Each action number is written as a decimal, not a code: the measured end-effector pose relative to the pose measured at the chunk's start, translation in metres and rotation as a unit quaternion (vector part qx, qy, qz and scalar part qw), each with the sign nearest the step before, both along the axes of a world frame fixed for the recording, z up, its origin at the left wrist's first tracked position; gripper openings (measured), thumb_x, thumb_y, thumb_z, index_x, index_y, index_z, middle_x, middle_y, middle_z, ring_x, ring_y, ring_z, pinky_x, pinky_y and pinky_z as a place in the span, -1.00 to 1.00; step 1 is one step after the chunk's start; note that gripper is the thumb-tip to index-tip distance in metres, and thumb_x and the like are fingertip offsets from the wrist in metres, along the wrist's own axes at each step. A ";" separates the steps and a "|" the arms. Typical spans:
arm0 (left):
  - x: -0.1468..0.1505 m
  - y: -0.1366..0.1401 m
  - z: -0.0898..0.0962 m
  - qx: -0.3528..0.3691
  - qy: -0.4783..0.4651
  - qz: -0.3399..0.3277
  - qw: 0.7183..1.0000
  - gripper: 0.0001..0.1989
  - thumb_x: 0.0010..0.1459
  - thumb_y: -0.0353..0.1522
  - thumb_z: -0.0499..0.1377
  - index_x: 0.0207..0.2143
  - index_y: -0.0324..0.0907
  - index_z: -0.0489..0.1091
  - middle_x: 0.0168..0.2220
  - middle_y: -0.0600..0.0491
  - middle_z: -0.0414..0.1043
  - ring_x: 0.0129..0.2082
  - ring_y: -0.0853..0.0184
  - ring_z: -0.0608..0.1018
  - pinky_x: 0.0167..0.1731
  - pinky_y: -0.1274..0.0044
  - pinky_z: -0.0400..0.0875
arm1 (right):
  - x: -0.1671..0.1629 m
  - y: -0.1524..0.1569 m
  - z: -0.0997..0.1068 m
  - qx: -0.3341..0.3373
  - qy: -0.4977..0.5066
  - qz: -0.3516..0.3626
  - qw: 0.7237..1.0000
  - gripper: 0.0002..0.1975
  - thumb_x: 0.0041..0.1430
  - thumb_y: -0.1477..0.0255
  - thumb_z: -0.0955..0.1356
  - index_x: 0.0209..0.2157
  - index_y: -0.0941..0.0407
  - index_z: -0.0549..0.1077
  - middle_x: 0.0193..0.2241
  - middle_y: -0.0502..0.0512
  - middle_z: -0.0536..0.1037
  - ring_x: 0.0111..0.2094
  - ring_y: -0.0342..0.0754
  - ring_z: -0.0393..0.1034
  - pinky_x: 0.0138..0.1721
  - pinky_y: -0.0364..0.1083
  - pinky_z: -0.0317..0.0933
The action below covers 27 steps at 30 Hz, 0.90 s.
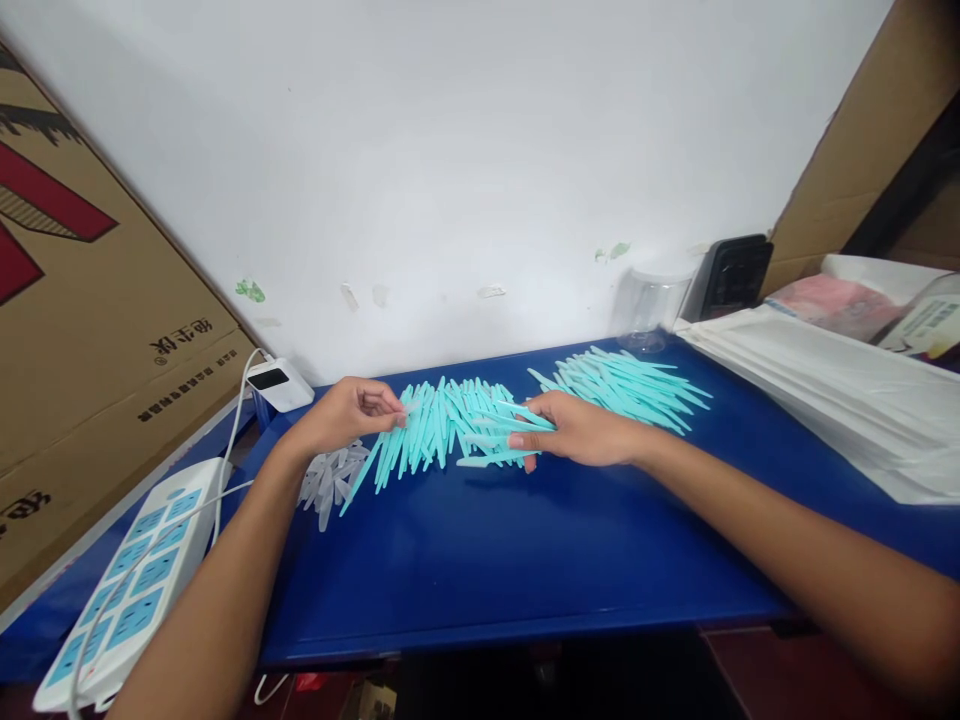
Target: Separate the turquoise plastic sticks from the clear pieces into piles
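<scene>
Right hand (pixel 577 428) clamps a loose fan of turquoise sticks (pixel 487 461) under its thumb, above the blue tabletop (pixel 525 560). Thumb and fingertips of the left hand (pixel 356 412) pinch together on a small translucent piece (pixel 409 408). Beside the left wrist lies a heap of greyish translucent slips (pixel 330 482), next to a spread of matching sticks (pixel 427 430) between the hands. Past the right hand lies a farther pile (pixel 626 385); behind it, a clear jar (pixel 656 300) stands near the white wall (pixel 480 200).
</scene>
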<state>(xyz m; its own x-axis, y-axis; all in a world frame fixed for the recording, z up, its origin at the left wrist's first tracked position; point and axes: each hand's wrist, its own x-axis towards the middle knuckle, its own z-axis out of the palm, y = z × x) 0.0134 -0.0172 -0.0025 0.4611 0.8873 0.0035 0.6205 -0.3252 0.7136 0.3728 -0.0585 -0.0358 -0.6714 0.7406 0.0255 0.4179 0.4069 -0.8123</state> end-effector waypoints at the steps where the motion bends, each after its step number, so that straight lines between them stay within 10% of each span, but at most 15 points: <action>1: 0.005 -0.004 0.002 -0.009 0.002 -0.020 1.000 -0.73 0.13 -0.17 0.39 -0.32 -0.21 0.58 -0.36 -0.04 0.64 -0.36 0.29 0.62 -0.34 0.53 0.48 | 0.000 -0.001 0.000 -0.004 0.000 0.003 1.000 -0.43 0.25 -0.09 0.39 -0.41 0.15 0.67 -0.46 0.03 0.45 -0.48 -0.12 0.15 -0.41 -0.08 0.01; 9: 0.044 -0.032 0.005 -0.061 0.025 -0.135 0.989 -0.84 0.21 -0.26 0.35 -0.31 -0.19 0.59 -0.38 0.00 0.64 -0.39 0.32 0.61 -0.35 0.54 0.48 | -0.006 -0.008 -0.001 -0.051 0.003 0.072 0.996 -0.48 0.29 -0.02 0.38 -0.42 0.15 0.64 -0.48 0.05 0.52 -0.48 -0.11 0.17 -0.39 -0.09 0.04; 27: 0.052 -0.041 0.009 -0.067 0.053 -0.143 0.986 -0.84 0.16 -0.24 0.36 -0.30 -0.13 0.64 -0.36 -0.01 0.65 -0.35 0.24 0.65 -0.30 0.47 0.53 | -0.003 -0.010 0.006 -0.067 -0.031 0.091 0.993 -0.52 0.31 0.03 0.39 -0.43 0.15 0.61 -0.53 0.00 0.51 -0.52 -0.14 0.11 -0.43 -0.09 0.01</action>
